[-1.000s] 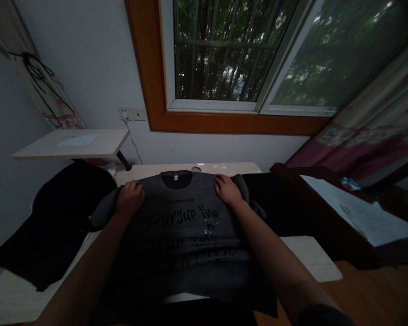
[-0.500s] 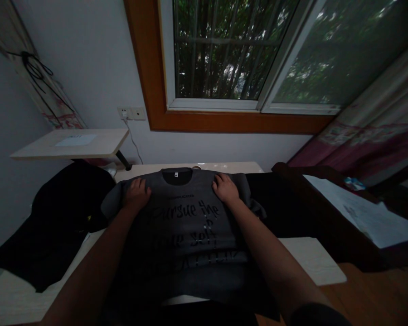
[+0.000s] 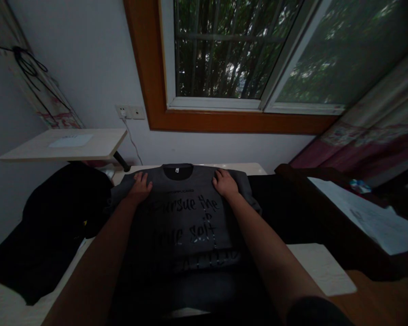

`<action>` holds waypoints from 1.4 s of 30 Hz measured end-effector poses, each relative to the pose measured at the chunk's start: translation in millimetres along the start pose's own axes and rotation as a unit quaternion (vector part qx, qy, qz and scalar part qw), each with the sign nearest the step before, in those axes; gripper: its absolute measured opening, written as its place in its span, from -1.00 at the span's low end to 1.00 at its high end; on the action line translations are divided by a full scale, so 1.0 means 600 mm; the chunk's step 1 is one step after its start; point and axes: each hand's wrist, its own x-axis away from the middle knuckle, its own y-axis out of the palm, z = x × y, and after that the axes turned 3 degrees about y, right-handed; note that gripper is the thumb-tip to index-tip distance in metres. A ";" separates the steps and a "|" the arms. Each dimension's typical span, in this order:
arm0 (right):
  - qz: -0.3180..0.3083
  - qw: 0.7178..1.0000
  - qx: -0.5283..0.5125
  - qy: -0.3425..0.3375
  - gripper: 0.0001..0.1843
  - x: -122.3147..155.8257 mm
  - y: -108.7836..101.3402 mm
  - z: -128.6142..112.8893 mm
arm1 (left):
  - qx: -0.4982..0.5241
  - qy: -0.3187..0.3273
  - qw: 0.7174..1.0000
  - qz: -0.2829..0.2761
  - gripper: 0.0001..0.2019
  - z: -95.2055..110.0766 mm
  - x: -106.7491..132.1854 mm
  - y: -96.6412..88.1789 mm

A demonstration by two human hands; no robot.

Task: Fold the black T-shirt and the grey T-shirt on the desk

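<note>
A dark grey T-shirt (image 3: 187, 213) lies front up on the table, its neckline at the far side and glossy black lettering across the chest. My left hand (image 3: 141, 186) lies on the shirt near the shoulder on the left, fingers stretched out and slightly apart. Over by the opposite shoulder, my right hand (image 3: 225, 183) rests palm down on the fabric with its fingers extended. A small white label shows inside the collar. The shirt's lower part fades into shadow between my forearms.
Black cloth (image 3: 61, 217) is heaped at the left, below a raised pale shelf (image 3: 105, 147) with a paper on it. More black fabric (image 3: 279, 203) lies to the right of the shirt. Beyond it, white sheets (image 3: 363, 213) rest on a dark wooden surface. The pale table (image 3: 321, 267) borders the floor.
The shirt has shifted slightly toward the far edge, and its sleeves and chest look smoother. My left hand has moved a little right and up. The camera view has shifted slightly.
</note>
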 end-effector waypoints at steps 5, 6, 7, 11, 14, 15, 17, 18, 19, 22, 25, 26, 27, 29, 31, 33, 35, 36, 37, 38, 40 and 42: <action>-0.005 1.000 -0.004 0.000 -0.38 -0.007 0.008 0.006 | 0.000 0.049 0.999 -0.023 -0.68 0.001 0.001 -0.010; -0.007 1.000 -0.005 0.000 -0.38 -0.006 0.009 0.006 | 0.000 0.055 0.998 -0.023 -0.69 0.003 0.002 -0.012; -0.010 1.000 -0.006 -0.001 -0.38 -0.006 0.010 0.006 | 0.000 0.056 0.998 -0.019 -0.68 0.006 0.004 -0.013; -0.019 1.000 -0.010 -0.003 -0.38 0.004 0.008 0.005 | -0.004 0.024 0.999 0.023 -0.54 0.028 0.016 -0.012; -0.015 1.000 -0.011 -0.004 -0.38 0.015 0.003 0.003 | -0.007 -0.005 0.999 0.050 -0.48 0.045 0.037 -0.012; -0.013 1.000 -0.011 -0.006 -0.38 0.019 0.001 0.002 | -0.007 -0.009 0.999 0.053 -0.48 0.050 0.047 -0.014; -0.010 1.000 -0.009 -0.008 -0.38 0.027 -0.005 0.000 | -0.004 -0.017 0.998 0.053 -0.50 0.057 0.069 -0.020; -0.009 1.000 -0.009 -0.009 -0.38 0.031 -0.009 -0.001 | -0.001 -0.022 0.998 0.051 -0.51 0.060 0.081 -0.024; -0.010 1.000 -0.009 -0.009 -0.38 0.035 -0.012 -0.001 | 0.003 -0.026 0.999 0.048 -0.51 0.062 0.093 -0.029; -0.007 1.000 -0.010 -0.013 -0.40 0.050 -0.022 -0.004 | 0.008 -0.033 0.999 0.037 -0.53 0.067 0.130 -0.042; 0.005 1.000 -0.008 -0.024 -0.43 0.071 -0.033 -0.007 | -0.006 -0.027 0.998 0.047 -0.55 0.075 0.165 -0.055; 0.010 1.000 -0.008 -0.028 -0.45 0.081 -0.036 -0.008 | -0.013 -0.025 0.998 0.054 -0.56 0.079 0.176 -0.059; 0.016 0.999 -0.007 -0.033 -0.46 0.091 -0.040 -0.010 | -0.019 -0.024 0.998 0.059 -0.57 0.084 0.187 -0.064; 0.023 0.999 -0.006 -0.040 -0.48 0.116 -0.048 -0.012 | -0.032 -0.023 0.997 0.065 -0.58 0.092 0.207 -0.075; 0.028 0.999 -0.004 -0.041 -0.49 0.145 -0.057 -0.013 | -0.044 -0.028 0.996 0.068 -0.60 0.100 0.224 -0.086; 0.029 0.999 0.000 -0.042 -0.50 0.174 -0.066 -0.013 | -0.050 -0.028 0.996 0.066 -0.61 0.105 0.238 -0.095; 0.031 0.999 0.006 -0.042 -0.50 0.199 -0.075 -0.014 | -0.052 -0.026 0.996 0.065 -0.61 0.107 0.248 -0.098; 0.032 0.999 0.007 -0.040 -0.50 0.210 -0.078 -0.013 | -0.051 -0.025 0.996 0.066 -0.60 0.107 0.252 -0.098; 0.032 0.999 0.008 -0.036 -0.50 0.218 -0.081 -0.013 | -0.049 -0.025 0.996 0.067 -0.60 0.106 0.254 -0.097; 0.032 0.999 0.007 -0.030 -0.50 0.225 -0.083 -0.013 | -0.047 -0.025 0.996 0.068 -0.59 0.105 0.256 -0.094; 0.032 0.999 0.001 -0.019 -0.50 0.230 -0.085 -0.012 | -0.046 -0.022 0.996 0.067 -0.58 0.102 0.255 -0.087; 0.030 0.999 -0.006 -0.013 -0.49 0.228 -0.085 -0.011 | -0.047 -0.021 0.997 0.065 -0.57 0.096 0.250 -0.079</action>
